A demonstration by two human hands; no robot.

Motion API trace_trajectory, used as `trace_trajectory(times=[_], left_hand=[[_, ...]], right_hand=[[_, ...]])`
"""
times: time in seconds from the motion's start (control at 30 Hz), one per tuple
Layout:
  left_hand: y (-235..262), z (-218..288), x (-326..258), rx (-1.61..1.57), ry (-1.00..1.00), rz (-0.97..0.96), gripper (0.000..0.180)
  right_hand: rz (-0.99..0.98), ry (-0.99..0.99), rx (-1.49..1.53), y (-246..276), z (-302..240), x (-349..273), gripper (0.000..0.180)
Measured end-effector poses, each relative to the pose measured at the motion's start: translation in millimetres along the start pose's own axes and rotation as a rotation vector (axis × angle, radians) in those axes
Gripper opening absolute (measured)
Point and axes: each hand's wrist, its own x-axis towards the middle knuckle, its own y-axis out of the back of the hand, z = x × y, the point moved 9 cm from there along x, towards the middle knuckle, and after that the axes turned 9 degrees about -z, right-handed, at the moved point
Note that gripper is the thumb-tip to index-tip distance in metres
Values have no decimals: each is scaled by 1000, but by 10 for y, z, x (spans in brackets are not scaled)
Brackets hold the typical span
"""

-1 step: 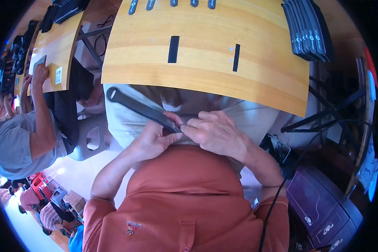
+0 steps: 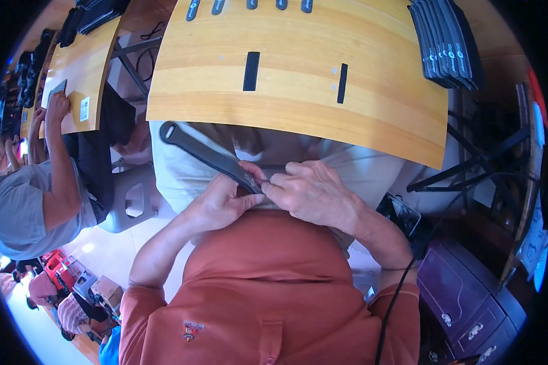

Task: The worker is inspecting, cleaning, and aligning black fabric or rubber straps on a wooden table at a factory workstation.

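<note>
Above my lap I hold a long dark grey strap [image 2: 206,155] with a slotted, rounded far end and a pale printed mark near my fingers. My left hand [image 2: 221,202] is closed around its near part, thumb on top. Against the strap's near end, the fingers of my right hand [image 2: 307,190] are pinched together; their tips hide that end. Beyond my hands, two black strips lie on the wooden table: a wider strip [image 2: 251,72] on the left and a narrow strip [image 2: 342,84] on the right.
Several dark straps [image 2: 251,3] line the table's [image 2: 298,115] far edge. A stack of grey straps [image 2: 447,45] sits at its right side. To the left, a co-worker [image 2: 27,204] works at another table [image 2: 97,73]. A black cable [image 2: 396,298] hangs by my right arm, near a purple cabinet [image 2: 463,292].
The strap's far end has shifted slightly right and tilted, showing its edge more. My hands have stayed almost in place, still gripping the strap.
</note>
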Motion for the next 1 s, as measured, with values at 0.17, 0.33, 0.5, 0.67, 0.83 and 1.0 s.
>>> trace_trajectory(times=[0.17,0.33,0.5,0.67,0.83,1.0], left_hand=[[-4,237,61,199,-32,-203,29],[-33,340,100,341,-55,-331,33],[-76,384,85,456,-42,-476,39],[117,321,112,210,-131,-297,38],[149,157,64,-143,-2,-123,33],[90,70,-15,-246,26,-70,31]], right_hand=[[-155,109,-148,-61,-169,72,9],[-177,102,-25,-86,-138,84,5],[-175,95,122,-132,-52,68,8],[-15,73,201,8,27,63,14],[374,47,330,174,117,-36,21],[546,97,326,187,60,-80,19]])
